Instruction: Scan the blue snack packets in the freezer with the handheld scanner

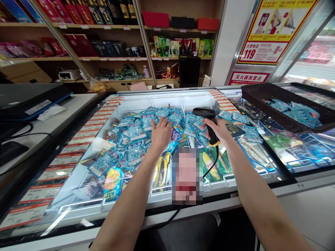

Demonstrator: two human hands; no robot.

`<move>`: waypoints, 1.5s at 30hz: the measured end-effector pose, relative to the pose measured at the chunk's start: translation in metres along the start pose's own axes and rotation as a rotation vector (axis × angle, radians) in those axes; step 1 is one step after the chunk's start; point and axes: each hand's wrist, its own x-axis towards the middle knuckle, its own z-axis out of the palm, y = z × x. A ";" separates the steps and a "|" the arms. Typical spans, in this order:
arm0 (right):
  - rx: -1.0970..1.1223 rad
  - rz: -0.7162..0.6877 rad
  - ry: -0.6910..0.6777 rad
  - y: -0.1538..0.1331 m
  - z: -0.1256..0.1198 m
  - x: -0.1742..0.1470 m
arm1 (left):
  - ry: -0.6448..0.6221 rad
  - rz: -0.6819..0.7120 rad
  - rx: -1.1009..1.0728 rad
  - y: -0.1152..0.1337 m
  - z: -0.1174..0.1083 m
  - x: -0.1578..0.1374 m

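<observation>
My right hand [218, 129] is wrapped round the handle of a black barcode scanner [205, 112] with a yellow lower end and a cable. Small blue packets [136, 130] lie in a loose pile on the glass top of a chest freezer [70, 164]. Fingers spread, my left hand [161, 132] rests on the packets at the middle of the pile. A few more blue packets [251, 134] lie to the right of the scanner, near a dark packet [234, 129]. Beneath the glass are colourful wrapped goods, among them a blue and yellow bag [113, 183].
At the right, a dark brown basket [277, 115] on the glass holds more blue packets. Price labels [70, 150] run along the glass. To the left stands a counter [62, 115] with a black device [31, 101]. Shelves [104, 59] of goods line the back. One patch is pixelated.
</observation>
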 end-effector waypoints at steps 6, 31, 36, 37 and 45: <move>0.016 -0.005 -0.028 0.003 -0.002 0.004 | -0.105 -0.061 -0.102 0.031 0.007 0.012; -0.172 0.028 -0.342 -0.001 0.003 -0.010 | 0.113 -0.360 -0.756 0.016 0.020 0.013; -0.190 0.007 -0.375 -0.001 0.005 -0.009 | 0.129 -0.339 -0.714 0.009 0.027 0.012; -0.198 0.003 -0.382 -0.001 0.005 -0.010 | 0.132 -0.331 -0.725 0.009 0.027 0.012; -0.207 -0.015 -0.426 -0.007 0.006 -0.014 | 0.097 -0.470 -0.929 0.013 0.022 0.009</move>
